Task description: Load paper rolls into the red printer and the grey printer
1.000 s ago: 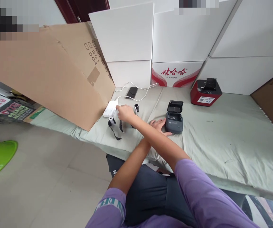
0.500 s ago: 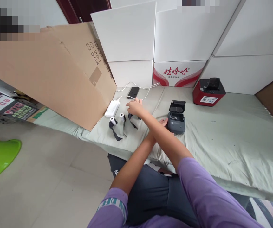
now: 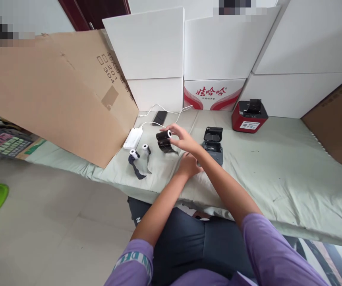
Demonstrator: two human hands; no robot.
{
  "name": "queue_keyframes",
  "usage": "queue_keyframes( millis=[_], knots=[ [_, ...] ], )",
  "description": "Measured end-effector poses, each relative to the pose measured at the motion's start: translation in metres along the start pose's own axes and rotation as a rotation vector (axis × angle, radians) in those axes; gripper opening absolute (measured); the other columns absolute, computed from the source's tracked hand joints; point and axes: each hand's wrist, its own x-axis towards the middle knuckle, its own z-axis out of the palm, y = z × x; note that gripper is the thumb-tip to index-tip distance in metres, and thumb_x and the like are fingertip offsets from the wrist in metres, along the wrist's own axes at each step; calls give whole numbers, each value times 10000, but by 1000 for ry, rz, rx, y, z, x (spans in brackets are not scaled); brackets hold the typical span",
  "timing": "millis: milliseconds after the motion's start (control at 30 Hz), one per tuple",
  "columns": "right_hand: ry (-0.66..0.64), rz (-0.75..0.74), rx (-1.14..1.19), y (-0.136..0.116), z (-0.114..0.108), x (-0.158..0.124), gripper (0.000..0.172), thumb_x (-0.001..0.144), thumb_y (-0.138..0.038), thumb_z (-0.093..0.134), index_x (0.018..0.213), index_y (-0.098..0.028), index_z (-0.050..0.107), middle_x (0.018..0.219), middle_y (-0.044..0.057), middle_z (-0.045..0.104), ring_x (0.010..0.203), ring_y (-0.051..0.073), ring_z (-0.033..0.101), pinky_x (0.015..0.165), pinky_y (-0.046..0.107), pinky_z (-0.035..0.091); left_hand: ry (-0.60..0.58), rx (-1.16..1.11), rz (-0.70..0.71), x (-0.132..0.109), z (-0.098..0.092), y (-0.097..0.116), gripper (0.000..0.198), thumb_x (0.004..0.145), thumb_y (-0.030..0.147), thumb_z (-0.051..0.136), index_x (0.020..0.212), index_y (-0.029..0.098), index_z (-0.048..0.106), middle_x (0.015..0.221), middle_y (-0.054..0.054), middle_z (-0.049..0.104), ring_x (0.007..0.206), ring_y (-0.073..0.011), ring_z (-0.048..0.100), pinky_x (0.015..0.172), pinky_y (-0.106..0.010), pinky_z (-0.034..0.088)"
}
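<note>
My right hand holds a roll of black tape-like material with a white core between thumb and fingers, its loose end hanging down over the cloth. Beside the left side of a small dark grey printer rests my left hand, thumb and fingers apart. My right forearm crosses above it and hides part of its fingers, so contact with the printer is unclear. The printer's lid stands up. Two more rolls, a left one and a right one, lie with dark strips trailing.
A white power bank with a white cable lies near a black phone. At the back right stands a red and black printer. White boxes and a large cardboard panel border the cloth-covered table.
My right hand has lifted the black roll off the cloth. My left hand has drawn back slightly from the grey printer. The whole view has shifted a little.
</note>
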Motion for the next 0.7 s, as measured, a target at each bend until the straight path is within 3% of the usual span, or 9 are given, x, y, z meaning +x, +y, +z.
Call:
queue_keyframes(
  millis=[67,133,200,300,467,567,700],
  knots=[
    [130,14,227,-11,-22,-25,412,882,-475,752,1184,-262,573,1304,116,732,1251,285,679,1081,470,536,3,-5,3,-1,-3,4,590,884,450,789,1405,200,666,1412,-121,723,1377,-364,621,1270,-504,351],
    [308,58,319,-21,-45,-49,514,843,-602,788,1195,-286,587,1228,89,744,1191,293,718,985,439,597,1,2,2,-1,-4,6,732,855,524,818,1478,204,605,1500,-134,662,1437,-358,577,1271,-522,353],
    [457,108,314,-26,-69,-69,600,824,-671,782,1266,-306,604,1170,70,740,1133,304,745,907,436,631,7,16,4,-2,-4,6,792,860,547,813,1532,217,553,1557,-133,613,1483,-342,539,1271,-530,356],
    [565,167,211,-22,-100,-93,707,798,-653,814,1374,-306,597,1130,72,739,1081,305,753,872,440,642,23,19,18,-3,-4,6,785,871,524,813,1550,240,542,1544,-118,628,1485,-323,544,1265,-523,375],
    [622,197,17,8,-122,-118,636,744,-567,865,1245,-261,621,1039,60,753,1035,265,734,916,415,612,26,37,18,-4,-3,6,825,847,479,842,1578,279,518,1557,-94,617,1490,-321,542,1265,-526,391],
    [560,205,-140,20,-121,-124,467,781,-503,819,1125,-240,643,1080,75,762,1058,271,723,928,419,581,12,34,-1,-3,-3,4,817,859,483,824,1587,295,505,1558,-73,618,1497,-320,534,1272,-540,382],
    [444,228,-474,22,-119,-126,319,840,-370,735,1116,-215,696,1129,107,757,1080,304,682,936,458,546,27,54,35,-3,-2,1,813,828,377,850,1567,265,531,1560,-92,615,1477,-312,557,1267,-505,394]
  ],
)
